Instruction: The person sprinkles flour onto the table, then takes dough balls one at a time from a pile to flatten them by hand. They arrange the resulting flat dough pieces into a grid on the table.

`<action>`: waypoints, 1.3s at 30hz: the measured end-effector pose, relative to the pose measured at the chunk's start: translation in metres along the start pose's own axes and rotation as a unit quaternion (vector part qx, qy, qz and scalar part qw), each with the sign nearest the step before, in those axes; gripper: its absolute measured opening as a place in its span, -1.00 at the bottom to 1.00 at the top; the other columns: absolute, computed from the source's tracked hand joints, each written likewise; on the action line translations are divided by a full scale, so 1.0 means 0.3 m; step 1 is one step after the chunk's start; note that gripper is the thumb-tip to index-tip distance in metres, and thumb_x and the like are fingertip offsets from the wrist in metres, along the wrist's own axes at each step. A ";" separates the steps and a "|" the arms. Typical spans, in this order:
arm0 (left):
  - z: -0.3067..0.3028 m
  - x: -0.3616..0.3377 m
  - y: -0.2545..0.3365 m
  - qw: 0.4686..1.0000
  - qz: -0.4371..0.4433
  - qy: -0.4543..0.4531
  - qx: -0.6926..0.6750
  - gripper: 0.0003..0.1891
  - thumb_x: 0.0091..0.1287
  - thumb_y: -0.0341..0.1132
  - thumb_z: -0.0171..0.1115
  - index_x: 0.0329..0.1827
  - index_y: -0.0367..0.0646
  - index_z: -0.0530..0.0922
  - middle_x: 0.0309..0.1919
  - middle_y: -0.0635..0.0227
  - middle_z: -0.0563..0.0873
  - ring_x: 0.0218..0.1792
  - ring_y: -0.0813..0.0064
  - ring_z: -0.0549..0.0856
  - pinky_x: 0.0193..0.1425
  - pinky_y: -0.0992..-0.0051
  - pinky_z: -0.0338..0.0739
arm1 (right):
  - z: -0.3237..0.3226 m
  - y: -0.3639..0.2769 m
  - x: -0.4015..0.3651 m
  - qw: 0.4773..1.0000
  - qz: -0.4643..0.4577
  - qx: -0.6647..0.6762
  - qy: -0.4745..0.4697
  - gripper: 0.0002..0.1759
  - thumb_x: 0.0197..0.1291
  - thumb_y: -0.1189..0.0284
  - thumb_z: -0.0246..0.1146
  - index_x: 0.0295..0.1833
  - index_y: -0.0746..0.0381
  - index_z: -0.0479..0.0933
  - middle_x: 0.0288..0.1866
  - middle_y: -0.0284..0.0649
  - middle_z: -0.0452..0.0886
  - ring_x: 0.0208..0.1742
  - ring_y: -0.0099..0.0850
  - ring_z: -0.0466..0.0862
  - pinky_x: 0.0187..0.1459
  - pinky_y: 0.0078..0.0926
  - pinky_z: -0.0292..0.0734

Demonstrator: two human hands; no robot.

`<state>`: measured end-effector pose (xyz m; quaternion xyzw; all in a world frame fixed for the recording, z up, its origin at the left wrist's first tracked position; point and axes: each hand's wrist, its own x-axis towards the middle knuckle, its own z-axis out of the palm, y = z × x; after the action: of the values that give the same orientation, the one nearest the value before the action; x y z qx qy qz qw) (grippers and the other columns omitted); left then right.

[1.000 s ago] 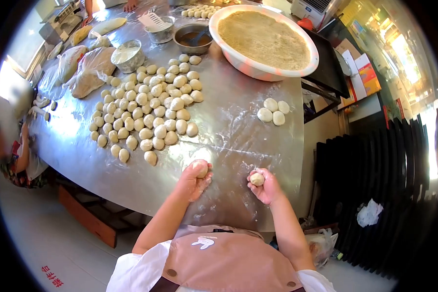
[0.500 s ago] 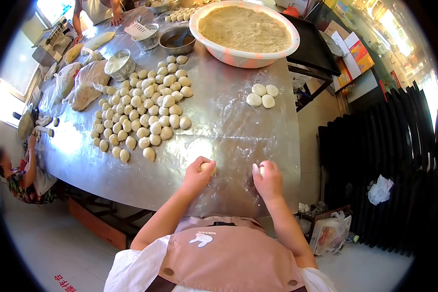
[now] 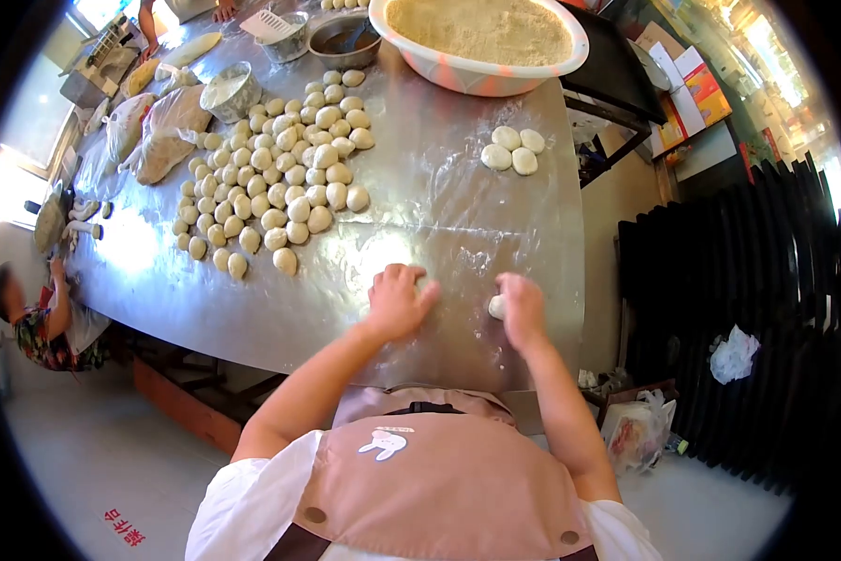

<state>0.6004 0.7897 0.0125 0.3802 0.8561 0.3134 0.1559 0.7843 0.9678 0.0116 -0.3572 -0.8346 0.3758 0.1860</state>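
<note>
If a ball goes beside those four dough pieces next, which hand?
Probably the right hand: it's closer to the four dough pieces and has a dough ball against it. The left hand is nearer the large pile.

Metal-topped table (image 3: pixel 252 318) set beneath left hand (image 3: pixel 402 301) and right hand (image 3: pixel 522 313); glare reflected off tabletop well left of left hand. Farther left, bright window (image 3: pixel 11 187) set in wall. Pale floor (image 3: pixel 74 458), printed with red characters (image 3: pixel 124 526), exposed nearer and left. Black stand (image 3: pixel 617 75) placed beyond right hand; black ridged stack (image 3: pixel 729 290) ranged to right.
</note>
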 end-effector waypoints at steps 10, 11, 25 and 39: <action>0.018 0.092 0.080 0.985 -0.130 -0.010 0.114 -0.27 0.36 0.14 0.23 0.54 0.10 0.31 0.60 0.08 0.14 0.62 -0.15 -0.02 0.63 -0.13 -0.22 | 0.096 -0.039 0.072 0.955 0.088 -0.284 0.016 -0.35 0.41 0.05 0.12 0.50 0.09 0.29 0.60 0.02 0.19 0.60 0.17 0.13 0.54 0.23 -0.02; 0.023 0.099 0.072 0.985 -0.120 -0.001 0.123 -0.28 0.36 0.13 0.23 0.54 0.10 0.32 0.60 0.08 0.15 0.62 -0.15 0.00 0.63 -0.13 -0.21 | 0.099 -0.039 0.071 0.954 0.080 -0.288 0.021 -0.36 0.40 0.06 0.13 0.50 0.09 0.29 0.60 0.02 0.20 0.60 0.16 0.13 0.54 0.22 -0.02; -0.129 0.005 -0.022 0.986 0.053 -0.152 0.046 -0.61 0.43 -0.27 0.17 0.32 -0.03 0.55 0.46 0.13 0.44 0.56 -0.05 0.25 0.58 0.04 0.15 | -0.084 -0.028 -0.038 0.974 -0.005 -0.134 -0.184 -0.39 0.35 0.29 0.25 0.43 0.36 0.38 0.61 0.11 0.21 0.64 0.12 0.13 0.58 -0.07 0.11; -0.095 -0.075 0.008 0.987 0.002 -0.085 -0.134 -0.60 0.31 -0.27 0.37 0.18 -0.16 0.56 -0.07 0.14 0.67 -0.04 0.09 0.64 0.10 0.20 0.52 | -0.086 -0.080 -0.114 0.988 -0.092 -0.069 -0.107 -0.64 0.14 0.43 0.45 0.04 0.21 0.56 -0.13 -0.18 0.67 -0.04 -0.11 0.62 0.03 -0.19 0.53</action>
<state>0.6024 0.7622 0.0362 0.3827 0.7895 0.3919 0.2768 0.8114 0.9443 0.0451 -0.2482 -0.9029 0.3351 0.1041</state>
